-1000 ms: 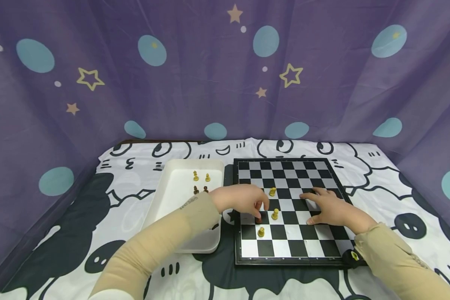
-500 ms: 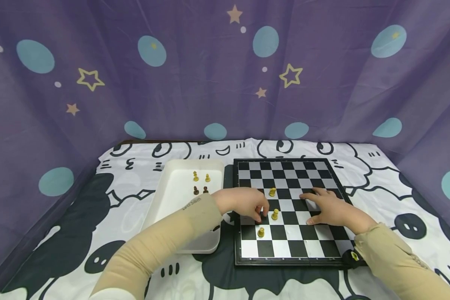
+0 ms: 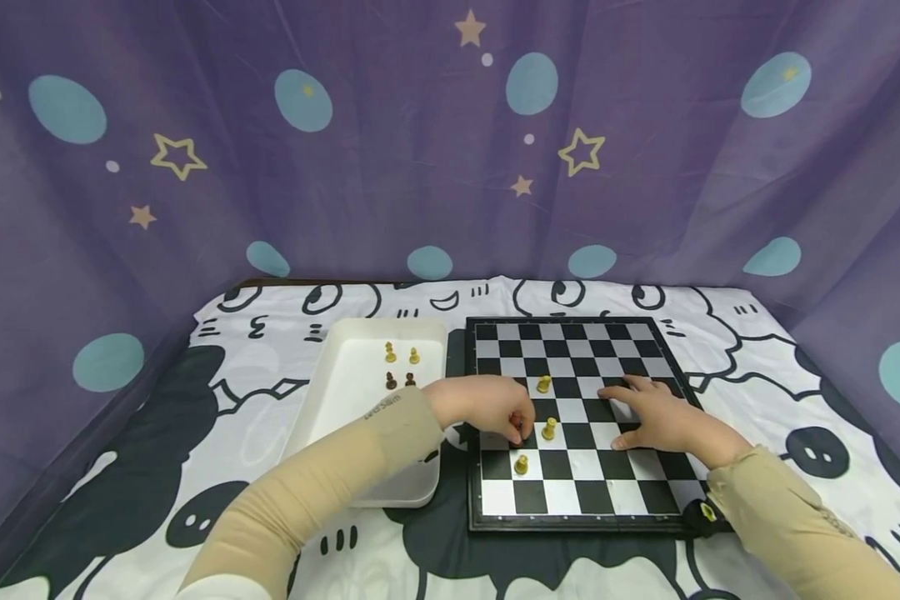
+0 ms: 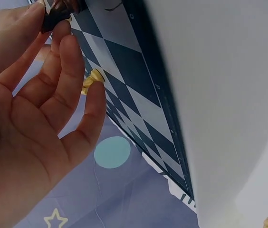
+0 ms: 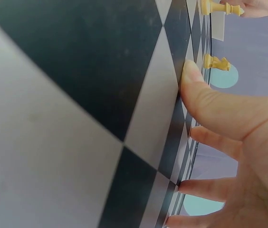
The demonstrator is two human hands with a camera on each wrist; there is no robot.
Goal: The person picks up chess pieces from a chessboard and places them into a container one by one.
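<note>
My left hand point(image 3: 487, 406) is over the left side of the black-and-white chessboard point(image 3: 570, 523). Its thumb and fingers pinch a dark brown chess piece point(image 4: 62, 10), mostly cut off at the top of the left wrist view. Three gold chess pieces stand near this hand: a knight point(image 5: 217, 62), a taller piece point(image 3: 549, 428) and a shorter piece point(image 3: 522, 464) closer to the front edge. On the board's right half, my right hand point(image 3: 660, 418) lies with spread fingers, its fingertips touching the squares and nothing held.
A white tray point(image 3: 322, 417) stands left of the board, partly hidden by the left forearm. In it are gold pieces point(image 3: 414, 356) and dark brown pieces point(image 3: 391, 381). A patterned cloth point(image 3: 262, 367) covers the table, and a purple curtain point(image 3: 450, 217) hangs behind.
The left hand has dipped slightly, its fingers drawing closer together, so less of the dark piece shows. The right hand and the gold pieces stay where they were.
</note>
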